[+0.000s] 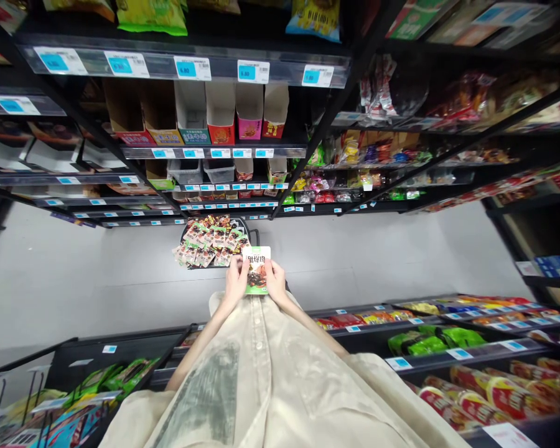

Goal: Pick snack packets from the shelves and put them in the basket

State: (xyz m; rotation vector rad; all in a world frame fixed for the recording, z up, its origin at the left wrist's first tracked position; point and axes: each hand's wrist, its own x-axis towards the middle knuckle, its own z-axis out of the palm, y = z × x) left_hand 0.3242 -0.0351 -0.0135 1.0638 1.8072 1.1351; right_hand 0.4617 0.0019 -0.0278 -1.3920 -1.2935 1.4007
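Packet (257, 270) white, green-edged; bold dark characters (256, 259) above food picture (256, 275)

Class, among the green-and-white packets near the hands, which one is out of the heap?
The packet held between the left hand and the right hand, its printed face showing; the other packets lie heaped together in the dark container.

Left fingers (245, 268) and right fingers (269, 269) holding green-edged packet (257, 275), heaped packets (210, 238) in black container (249, 232), shelves (292, 151)

White-and-green packet (256, 275), probably sealed, printed face up, side edges in 2 hands (236, 280).
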